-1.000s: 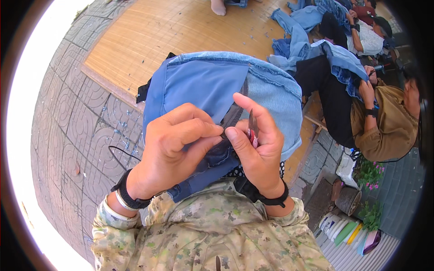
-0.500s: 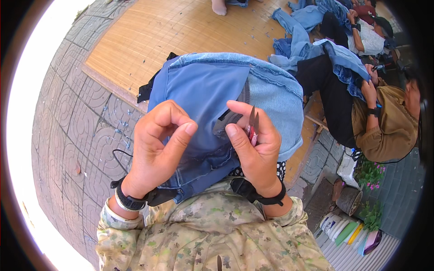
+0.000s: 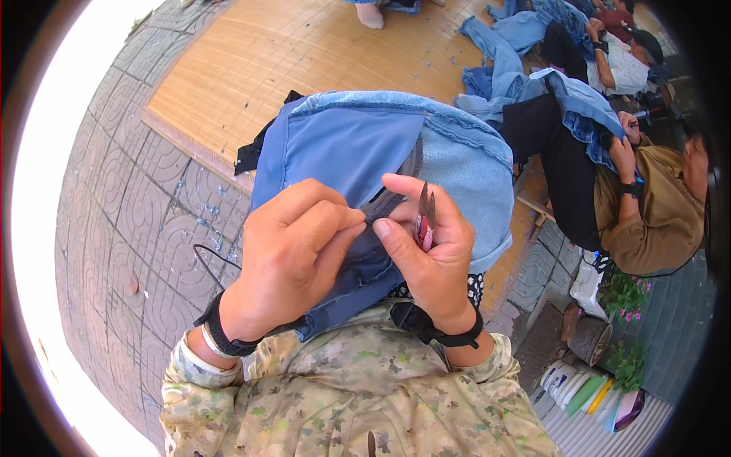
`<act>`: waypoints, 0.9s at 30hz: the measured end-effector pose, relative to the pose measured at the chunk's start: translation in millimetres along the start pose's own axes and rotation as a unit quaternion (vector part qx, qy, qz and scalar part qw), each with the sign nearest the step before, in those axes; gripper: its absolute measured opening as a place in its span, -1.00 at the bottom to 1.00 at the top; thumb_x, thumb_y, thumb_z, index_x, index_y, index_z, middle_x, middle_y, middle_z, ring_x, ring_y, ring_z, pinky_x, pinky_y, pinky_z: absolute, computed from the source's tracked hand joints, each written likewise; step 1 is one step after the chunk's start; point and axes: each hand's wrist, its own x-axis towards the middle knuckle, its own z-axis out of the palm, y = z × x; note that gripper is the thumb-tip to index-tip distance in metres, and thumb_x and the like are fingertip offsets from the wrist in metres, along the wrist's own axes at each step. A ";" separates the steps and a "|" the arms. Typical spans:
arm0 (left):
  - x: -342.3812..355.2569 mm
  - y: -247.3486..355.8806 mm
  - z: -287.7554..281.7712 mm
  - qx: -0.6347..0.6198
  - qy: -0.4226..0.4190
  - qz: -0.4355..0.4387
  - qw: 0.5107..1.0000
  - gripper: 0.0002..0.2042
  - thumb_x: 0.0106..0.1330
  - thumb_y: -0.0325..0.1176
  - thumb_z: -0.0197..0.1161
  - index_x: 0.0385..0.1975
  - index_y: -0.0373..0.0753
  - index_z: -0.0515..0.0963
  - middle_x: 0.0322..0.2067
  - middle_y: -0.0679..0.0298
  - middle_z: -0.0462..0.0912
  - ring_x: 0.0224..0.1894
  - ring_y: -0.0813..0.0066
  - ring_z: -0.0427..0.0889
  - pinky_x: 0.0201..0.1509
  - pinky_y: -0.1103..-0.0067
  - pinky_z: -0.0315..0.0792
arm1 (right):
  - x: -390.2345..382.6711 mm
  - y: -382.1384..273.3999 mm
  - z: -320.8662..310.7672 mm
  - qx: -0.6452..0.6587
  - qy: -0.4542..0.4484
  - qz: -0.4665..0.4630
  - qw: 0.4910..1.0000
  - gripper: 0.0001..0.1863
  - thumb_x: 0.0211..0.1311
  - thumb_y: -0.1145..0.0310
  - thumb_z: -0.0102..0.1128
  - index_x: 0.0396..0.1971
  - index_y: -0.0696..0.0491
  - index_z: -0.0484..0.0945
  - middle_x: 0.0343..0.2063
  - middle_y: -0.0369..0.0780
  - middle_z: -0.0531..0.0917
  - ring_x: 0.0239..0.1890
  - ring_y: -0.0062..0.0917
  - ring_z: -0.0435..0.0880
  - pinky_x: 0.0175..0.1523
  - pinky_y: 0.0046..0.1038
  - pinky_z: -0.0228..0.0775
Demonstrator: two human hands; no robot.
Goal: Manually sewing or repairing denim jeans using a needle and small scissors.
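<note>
Spread over my lap is a denim garment point(image 3: 464, 160), with light blue and darker panels, a smooth blue lining piece and a dark grey strip along a seam. My left hand point(image 3: 301, 244) is closed in a pinch by that grey strip; whatever lies between its fingertips is too small to make out. Small thread snips point(image 3: 425, 225) with dark pointed blades and a red and pink part rest in my right hand point(image 3: 430, 263), blades upward. Its thumb and index finger are apart, with the thumb tip close to the left fingertips.
A woven mat point(image 3: 320, 53) with scattered lint lies ahead, on patterned paving point(image 3: 129, 228). To the right, a person in a brown top point(image 3: 647, 198) handles denim, near a denim pile point(image 3: 495, 49) and other people. Potted plants point(image 3: 590, 339) stand at lower right.
My left hand has moved right toward the grey strip, and its thumb and fingers have come together in a pinch. My right hand stays nearly in place with the snips.
</note>
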 end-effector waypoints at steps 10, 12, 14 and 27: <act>-14.8 -12.3 -7.4 -0.098 0.057 -0.094 0.989 -0.89 0.20 -0.58 0.27 -0.45 -0.33 0.45 -0.49 0.22 0.48 -0.47 0.42 0.48 -0.41 0.60 0.36 | 1.7 -3.0 -3.3 0.046 0.014 0.029 0.998 -0.67 0.21 0.60 0.25 -0.01 0.14 0.54 -0.54 -0.45 0.56 -0.55 -0.91 0.28 -0.48 -0.78 0.11; -18.6 -11.6 -10.5 -0.140 0.077 -0.172 0.972 -0.86 0.22 -0.56 0.26 -0.42 -0.34 0.39 -0.45 0.21 0.45 -0.44 0.43 0.45 -0.36 0.61 0.38 | 2.0 -6.2 -5.7 0.027 0.001 0.028 0.999 -0.68 0.22 0.59 0.25 -0.02 0.13 0.54 -0.53 -0.44 0.57 -0.54 -0.91 0.29 -0.47 -0.78 0.12; -11.8 -11.2 -11.2 -0.105 0.038 -0.098 0.989 -0.86 0.21 -0.57 0.27 -0.38 -0.35 0.41 -0.43 0.19 0.48 -0.42 0.42 0.48 -0.34 0.60 0.40 | 3.2 -9.1 -4.1 0.030 0.000 0.027 0.999 -0.68 0.21 0.59 0.26 -0.02 0.13 0.55 -0.53 -0.44 0.57 -0.55 -0.91 0.28 -0.48 -0.78 0.11; -1.3 -15.5 3.1 -0.376 -0.032 -0.244 0.893 -0.94 0.32 -0.55 0.24 -0.27 -0.33 0.53 -0.38 0.41 0.61 -0.33 0.77 0.56 -0.30 0.74 0.46 | 29.2 -24.2 -14.1 -0.093 0.001 -0.084 0.992 -0.59 0.10 0.52 0.38 0.00 0.12 0.55 -0.33 -0.32 0.71 -0.64 -0.90 0.26 -0.56 -0.77 0.05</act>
